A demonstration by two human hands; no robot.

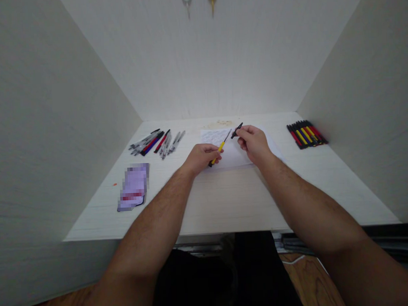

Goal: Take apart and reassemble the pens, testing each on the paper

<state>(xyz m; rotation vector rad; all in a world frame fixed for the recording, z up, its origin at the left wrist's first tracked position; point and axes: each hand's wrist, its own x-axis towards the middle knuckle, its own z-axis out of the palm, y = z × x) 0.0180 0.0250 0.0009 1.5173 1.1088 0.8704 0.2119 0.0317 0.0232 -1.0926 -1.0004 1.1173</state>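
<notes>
Near the middle of the table, my left hand (pixel 202 157) is closed round a yellow pen barrel (pixel 218 153) with a black lower end; a thin dark refill (pixel 227 135) sticks out of its upper end. My right hand (pixel 253 142), a little to the right, pinches a small black pen part (pixel 237 130) between thumb and fingers. The black part is apart from the refill's tip. Under both hands lie white paper sheets (pixel 236 158), the top one with handwriting at its upper left.
At the left of the white table (pixel 232 205) lie loose clear pen parts (pixel 165 146) and several coloured barrels (pixel 152 143). A blurred purple phone (pixel 134 186) is nearer. A row of coloured pens (pixel 307 134) lies at the right. Walls rise at the back and both sides.
</notes>
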